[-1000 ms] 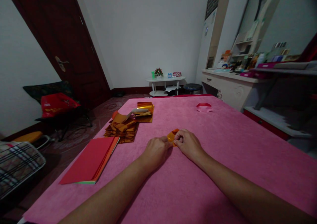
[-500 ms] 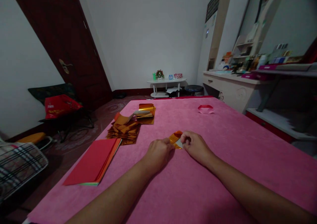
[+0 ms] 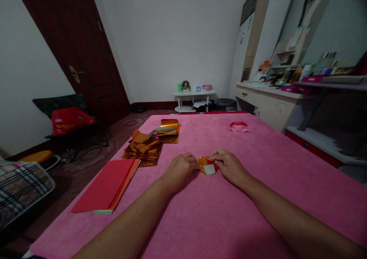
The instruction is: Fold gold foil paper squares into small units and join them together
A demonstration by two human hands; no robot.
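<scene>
Between my hands, on the pink cloth, lies a small folded piece of gold foil paper (image 3: 204,161) with a pale patch facing me. My left hand (image 3: 183,168) grips its left edge, fingers closed and curled under. At the right edge, my right hand (image 3: 228,163) pinches the foil paper between thumb and fingers. Farther left, a pile of folded gold foil papers (image 3: 145,150) sits beside another gold foil stack (image 3: 169,131). Nearer to me is a stack of coloured paper (image 3: 104,186), red on top. A small pink and red folded paper box (image 3: 239,127) stands toward the far right.
The pink cloth (image 3: 258,220) covers the table. Beyond its far edge are a low white table (image 3: 193,93) and a dark round stool (image 3: 225,103). A dresser (image 3: 263,100) with bottles stands right; a chair with a red bag (image 3: 71,120) stands left.
My right hand has moved slightly right and its fingers have straightened along the foil paper. The foil paper now shows a rounder outline, its pale patch more fully exposed.
</scene>
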